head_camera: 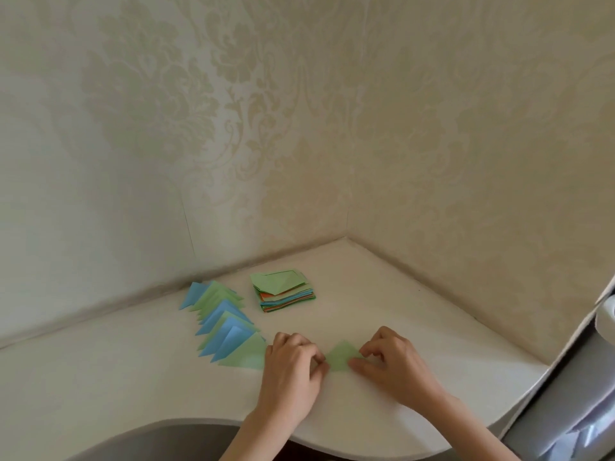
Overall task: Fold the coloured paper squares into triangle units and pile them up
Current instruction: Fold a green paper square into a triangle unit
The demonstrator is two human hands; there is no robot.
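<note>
Low in the frame's centre, the left hand (293,361) and right hand (392,357) each pinch a side corner of a small green paper piece (341,357) lying on the white surface (133,377). To its left trails an overlapping row of blue and green folded triangles (223,324). Behind, toward the patterned-wallpaper corner, sits a multicoloured stack of squares (286,292).
</note>
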